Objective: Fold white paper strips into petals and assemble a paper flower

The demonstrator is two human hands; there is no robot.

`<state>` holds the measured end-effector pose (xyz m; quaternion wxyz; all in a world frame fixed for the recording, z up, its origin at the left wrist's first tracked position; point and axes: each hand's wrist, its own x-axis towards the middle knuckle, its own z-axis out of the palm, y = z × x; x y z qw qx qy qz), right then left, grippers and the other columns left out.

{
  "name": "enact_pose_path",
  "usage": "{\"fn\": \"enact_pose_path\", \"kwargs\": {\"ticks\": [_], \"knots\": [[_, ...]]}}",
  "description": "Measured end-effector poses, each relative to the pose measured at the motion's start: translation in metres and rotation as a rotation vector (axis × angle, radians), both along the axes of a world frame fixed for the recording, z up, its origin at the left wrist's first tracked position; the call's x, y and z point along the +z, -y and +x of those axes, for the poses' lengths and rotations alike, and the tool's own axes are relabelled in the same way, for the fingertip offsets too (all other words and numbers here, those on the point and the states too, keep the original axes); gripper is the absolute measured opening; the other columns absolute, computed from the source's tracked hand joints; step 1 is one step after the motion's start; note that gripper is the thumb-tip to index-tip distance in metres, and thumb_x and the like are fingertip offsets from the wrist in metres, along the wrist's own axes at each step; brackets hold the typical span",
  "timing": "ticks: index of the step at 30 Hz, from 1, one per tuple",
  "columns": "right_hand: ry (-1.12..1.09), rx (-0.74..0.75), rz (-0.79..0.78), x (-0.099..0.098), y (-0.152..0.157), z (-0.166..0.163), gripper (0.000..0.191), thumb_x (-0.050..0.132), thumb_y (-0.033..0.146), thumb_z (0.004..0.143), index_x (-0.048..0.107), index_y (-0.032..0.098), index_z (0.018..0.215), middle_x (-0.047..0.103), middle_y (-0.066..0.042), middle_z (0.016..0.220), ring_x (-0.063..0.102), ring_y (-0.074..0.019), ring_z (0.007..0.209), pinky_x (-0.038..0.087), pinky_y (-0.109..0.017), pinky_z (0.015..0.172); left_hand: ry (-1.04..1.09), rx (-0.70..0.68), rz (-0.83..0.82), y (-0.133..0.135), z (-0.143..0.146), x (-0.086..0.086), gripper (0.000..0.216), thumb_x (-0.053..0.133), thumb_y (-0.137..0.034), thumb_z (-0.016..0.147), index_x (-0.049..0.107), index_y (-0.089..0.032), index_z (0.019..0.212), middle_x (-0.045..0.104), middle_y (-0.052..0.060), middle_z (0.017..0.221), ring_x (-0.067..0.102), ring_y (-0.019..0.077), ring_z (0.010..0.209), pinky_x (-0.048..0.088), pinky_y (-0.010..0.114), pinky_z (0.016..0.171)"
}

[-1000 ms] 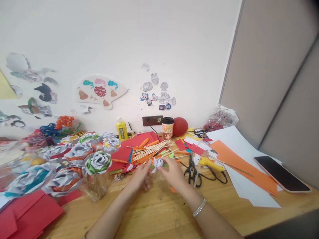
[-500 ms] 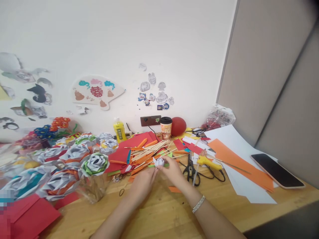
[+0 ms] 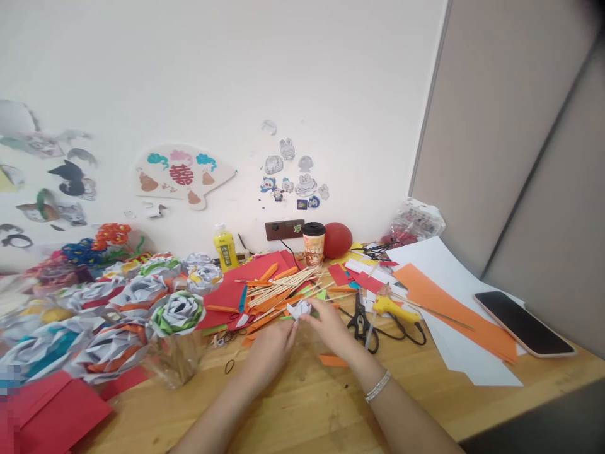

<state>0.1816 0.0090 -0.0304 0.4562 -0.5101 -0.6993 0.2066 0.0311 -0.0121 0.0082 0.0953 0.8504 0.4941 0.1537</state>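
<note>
A small white folded-paper flower (image 3: 299, 309) is held up between my two hands over the middle of the table. My left hand (image 3: 275, 343) is closed at its underside, fingers pinched together; whether a stick is in them is hidden. My right hand (image 3: 326, 325), wrist in a silvery bracelet, pinches the flower from the right with thumb and fingers. Just behind lie a heap of wooden sticks (image 3: 278, 287) and folded orange paper strips (image 3: 268, 320). Black scissors (image 3: 361, 321) and a yellow glue gun (image 3: 396, 309) are to the right of my right hand.
Several finished paper flowers (image 3: 178, 312) stand at the left, some in a clear cup (image 3: 174, 362). Red paper (image 3: 61, 410) lies front left. A yellow bottle (image 3: 225, 248), a lidded paper cup (image 3: 314, 244) and a red balloon (image 3: 338, 240) line the wall. A phone (image 3: 524, 323) rests on the right.
The white paper flower has turned slightly in my fingers and one petal now points left. Both hands stay in nearly the same place.
</note>
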Motion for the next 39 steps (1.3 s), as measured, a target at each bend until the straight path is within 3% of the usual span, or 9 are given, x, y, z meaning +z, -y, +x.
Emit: {"fn": "enact_pose_path", "kwargs": {"ticks": [8, 10, 13, 15, 19, 26, 39], "knots": [[-0.094, -0.106, -0.081, 0.003, 0.004, -0.008, 0.027, 0.061, 0.032, 0.069, 0.061, 0.018, 0.091, 0.064, -0.004, 0.086, 0.058, -0.0189, 0.080, 0.043, -0.028, 0.071, -0.061, -0.084, 0.102, -0.004, -0.001, -0.019, 0.033, 0.028, -0.029, 0.087, 0.058, -0.015, 0.089, 0.065, 0.011, 0.085, 0.059, 0.0211, 0.075, 0.039, 0.028, 0.066], [-0.096, -0.135, -0.062, 0.005, 0.004, -0.006, 0.025, 0.061, 0.031, 0.069, 0.061, 0.018, 0.090, 0.065, -0.004, 0.085, 0.058, -0.0185, 0.078, 0.043, -0.028, 0.070, -0.018, -0.095, 0.054, -0.002, -0.003, -0.016, 0.034, 0.030, -0.035, 0.086, 0.058, -0.017, 0.086, 0.064, 0.010, 0.085, 0.059, 0.0211, 0.075, 0.040, 0.028, 0.066], [-0.080, -0.132, -0.006, 0.007, 0.003, -0.003, 0.022, 0.057, 0.032, 0.072, 0.061, 0.018, 0.088, 0.065, -0.003, 0.082, 0.058, -0.0174, 0.075, 0.043, -0.027, 0.069, 0.099, -0.004, -0.068, -0.002, -0.007, -0.009, 0.042, 0.028, -0.048, 0.084, 0.056, -0.018, 0.077, 0.064, 0.007, 0.077, 0.058, 0.0211, 0.070, 0.040, 0.029, 0.062], [-0.067, -0.138, 0.021, 0.007, 0.003, -0.003, 0.021, 0.056, 0.031, 0.072, 0.062, 0.018, 0.088, 0.065, -0.003, 0.081, 0.057, -0.0172, 0.075, 0.043, -0.027, 0.069, 0.211, 0.026, -0.118, -0.003, -0.009, -0.007, 0.042, 0.030, -0.052, 0.082, 0.054, -0.017, 0.084, 0.064, 0.007, 0.078, 0.058, 0.0211, 0.071, 0.041, 0.029, 0.063], [-0.086, -0.119, 0.010, 0.004, 0.003, -0.005, 0.021, 0.058, 0.029, 0.071, 0.063, 0.018, 0.088, 0.065, -0.004, 0.082, 0.058, -0.0170, 0.075, 0.044, -0.027, 0.069, 0.338, -0.050, -0.124, -0.007, -0.008, -0.013, 0.033, 0.033, -0.040, 0.084, 0.046, -0.018, 0.105, 0.064, 0.006, 0.084, 0.059, 0.0200, 0.076, 0.041, 0.028, 0.067], [-0.200, -0.033, -0.064, -0.004, 0.000, -0.007, 0.035, 0.069, 0.032, 0.060, 0.062, 0.019, 0.091, 0.064, -0.004, 0.088, 0.059, -0.0190, 0.078, 0.046, -0.028, 0.069, 0.209, 0.023, 0.013, -0.007, -0.002, -0.021, 0.024, 0.025, -0.021, 0.084, 0.048, -0.018, 0.081, 0.059, 0.003, 0.070, 0.056, 0.0163, 0.062, 0.036, 0.024, 0.055], [-0.178, 0.044, -0.009, 0.014, 0.008, 0.002, 0.029, 0.061, 0.031, 0.070, 0.062, 0.018, 0.095, 0.065, -0.004, 0.090, 0.059, -0.0174, 0.079, 0.045, -0.026, 0.067, 0.115, 0.005, 0.065, 0.003, -0.004, -0.006, 0.020, 0.031, -0.013, 0.082, 0.050, -0.017, 0.089, 0.065, 0.008, 0.084, 0.060, 0.0167, 0.070, 0.039, 0.023, 0.061]]}}
